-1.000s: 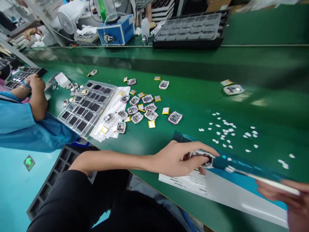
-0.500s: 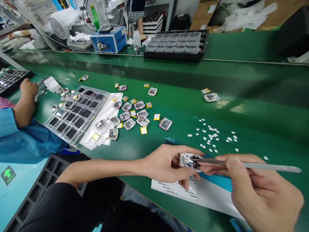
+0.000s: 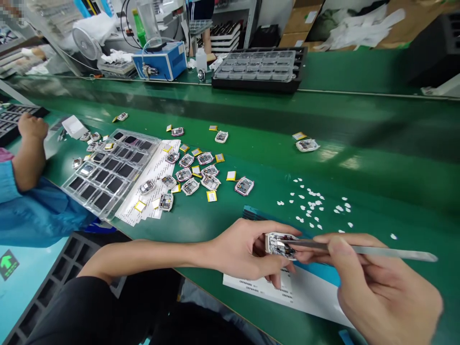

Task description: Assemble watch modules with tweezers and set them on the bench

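Between the thumb and fingers of my left hand (image 3: 247,251) is a small white-rimmed watch module (image 3: 276,243), its inner circuitry facing up. My right hand (image 3: 384,282) pinches a pair of metal tweezers (image 3: 391,252), whose tip reaches into the module. The fingertips of both hands come close together at the module's right side and partly cover it. Below my hands lies a white printed sheet (image 3: 247,287) with a blue film (image 3: 319,274) along it. Small white stickers or tabs (image 3: 312,202) are scattered on the green bench beyond my right hand.
Several similar modules (image 3: 189,186) with yellow-edged batteries lie left of centre. A clear tray (image 3: 111,172) of dark square pieces sits farther left, near a co-worker's hand (image 3: 33,127). On the back ledge stand a blue box device (image 3: 161,60) and a black tray (image 3: 255,84).
The view has shifted slightly. The co-worker's hand at the left has moved up and left, towards the black tray. My hands keep the same hold, with the tweezers still at the module.
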The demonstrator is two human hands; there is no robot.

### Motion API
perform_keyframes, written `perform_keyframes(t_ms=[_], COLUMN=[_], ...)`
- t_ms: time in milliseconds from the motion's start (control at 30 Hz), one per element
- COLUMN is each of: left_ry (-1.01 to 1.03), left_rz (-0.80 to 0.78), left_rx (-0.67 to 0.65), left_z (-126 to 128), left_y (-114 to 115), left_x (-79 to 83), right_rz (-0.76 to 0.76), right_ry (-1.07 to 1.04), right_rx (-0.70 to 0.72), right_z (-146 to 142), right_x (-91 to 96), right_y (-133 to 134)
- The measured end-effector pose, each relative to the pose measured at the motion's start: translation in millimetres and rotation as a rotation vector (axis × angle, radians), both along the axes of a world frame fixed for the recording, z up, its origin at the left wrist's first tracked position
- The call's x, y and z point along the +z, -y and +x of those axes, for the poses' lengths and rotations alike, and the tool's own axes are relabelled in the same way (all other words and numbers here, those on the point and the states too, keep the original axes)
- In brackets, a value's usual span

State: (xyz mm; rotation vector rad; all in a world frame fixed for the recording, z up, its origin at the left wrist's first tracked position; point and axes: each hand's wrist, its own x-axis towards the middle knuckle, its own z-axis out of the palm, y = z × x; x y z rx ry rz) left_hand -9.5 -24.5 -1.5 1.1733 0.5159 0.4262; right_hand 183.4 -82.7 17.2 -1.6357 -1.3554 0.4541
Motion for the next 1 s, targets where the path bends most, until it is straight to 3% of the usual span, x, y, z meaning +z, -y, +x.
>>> perform_keyframes(t_ms=[267, 433, 533, 600, 700, 800, 900, 1000], left_ry=[-0.127, -0.201, -0.253, -0.270, -0.281, -0.381, -0.480, -0.440], left_rz=[-0.150, -0.077, 0.154, 0.301, 0.395, 0.574, 0.862, 1.078], left_rx=[-0.041, -0.230, -0.248, -0.111, 0.115, 0.200, 0.098, -0.109], left_z=[1.5, -8.4, -30.4, -48.9, -71.6, -80.3, -74.9, -59.5], left_y=[-8.8, -21.5, -27.9, -28.1, -23.4, -18.5, -18.8, -24.6], left_x=[9.9, 24.4, 35.6, 39.0, 35.3, 26.7, 20.4, 16.5], right_rz=[0.020, 0.024, 0.136, 0.124, 0.119, 0.215, 0.248, 0.260], right_ry=[0.116, 0.090, 0.054, 0.096, 0.235, 0.275, 0.293, 0.338], right_rx=[0.126, 0.208, 0.112, 0.095, 0.281, 0.413, 0.418, 0.459], right_z=[-0.6, 14.1, 26.0, 29.9, 27.9, 22.9, 23.8, 32.5], right_x=[5.3, 0.7, 0.4, 1.6, 0.6, -4.3, -8.0, -11.2], right_y=[-3.4, 3.3, 8.7, 5.7, -7.4, -19.1, -23.6, -21.9])
